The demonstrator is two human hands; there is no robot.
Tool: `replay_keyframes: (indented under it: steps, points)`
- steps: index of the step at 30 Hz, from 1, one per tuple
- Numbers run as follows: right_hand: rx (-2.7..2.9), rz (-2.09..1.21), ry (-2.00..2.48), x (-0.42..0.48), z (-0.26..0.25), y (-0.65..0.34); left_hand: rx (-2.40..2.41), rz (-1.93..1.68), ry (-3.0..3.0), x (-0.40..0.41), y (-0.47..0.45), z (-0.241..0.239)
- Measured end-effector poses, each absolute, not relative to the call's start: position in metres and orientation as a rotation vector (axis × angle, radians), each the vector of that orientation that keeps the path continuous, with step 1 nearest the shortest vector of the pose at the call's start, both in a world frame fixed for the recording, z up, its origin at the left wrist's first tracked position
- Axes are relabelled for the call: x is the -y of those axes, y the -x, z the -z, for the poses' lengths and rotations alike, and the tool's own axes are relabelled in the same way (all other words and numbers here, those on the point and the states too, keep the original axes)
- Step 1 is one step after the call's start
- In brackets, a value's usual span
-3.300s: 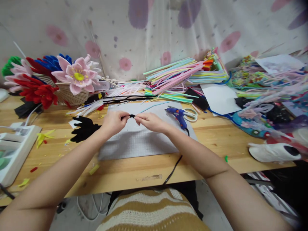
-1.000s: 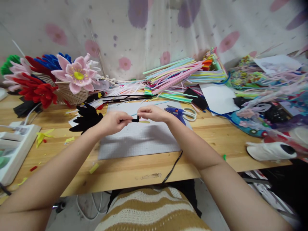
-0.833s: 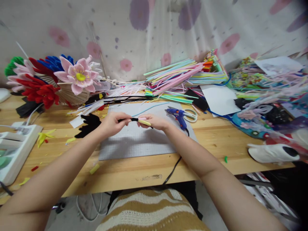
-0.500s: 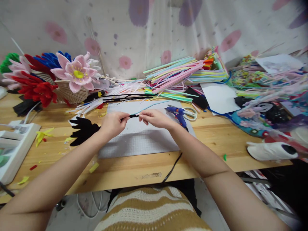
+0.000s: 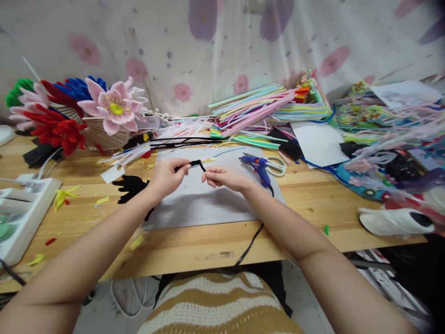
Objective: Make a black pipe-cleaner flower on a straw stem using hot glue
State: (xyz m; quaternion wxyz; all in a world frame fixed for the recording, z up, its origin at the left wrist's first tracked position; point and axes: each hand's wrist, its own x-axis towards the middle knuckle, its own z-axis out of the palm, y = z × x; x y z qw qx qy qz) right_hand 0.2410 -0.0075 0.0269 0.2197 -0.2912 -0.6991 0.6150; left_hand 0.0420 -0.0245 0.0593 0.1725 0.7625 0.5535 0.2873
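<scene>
Above the grey cutting mat, a black pipe cleaner stretches between my two hands. My left hand is closed, with thumb and fingertips pinching the thicker black stretch. At the other side my right hand pinches the thin end, which bends down from that stretch. Just behind the black part shows a pale yellow and pink stem; whether it is held or lies behind, I cannot tell. A black fuzzy piece with finger-like lobes lies beside my left wrist, partly covered by my forearm.
A blue glue gun and white-handled scissors lie at the mat's right. Coloured pipe cleaners are heaped along the back. Pipe-cleaner flowers stand back left, above a white power strip. A white roll lies at right.
The black pipe cleaner was nearly straight between my close-set hands; now its right end bends downward. My right hand has moved slightly right and down. More of the black stretch shows.
</scene>
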Motion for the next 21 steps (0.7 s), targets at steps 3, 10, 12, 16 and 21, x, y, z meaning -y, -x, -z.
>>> replay_keyframes:
  steps: [3,10,12,16,21]
  points:
    - [2.135,-1.415,0.937,0.011,-0.047,-0.245,-1.709,-0.658,-2.318,0.027,-0.046,-0.061]
    - [2.245,-1.201,0.940,-0.015,-0.062,-0.261,-1.120,-0.467,-2.449,0.026,-0.042,-0.070]
    - [2.155,-1.399,0.880,-0.015,-0.048,-0.258,-1.094,-0.578,-2.338,0.024,-0.039,-0.069]
    - [2.010,-1.648,0.829,0.002,-0.028,-0.243,-1.382,-0.796,-2.217,0.023,-0.035,-0.062]
    - [2.194,-1.352,0.874,0.011,-0.044,-0.240,-1.768,-0.619,-2.415,0.028,-0.039,-0.059]
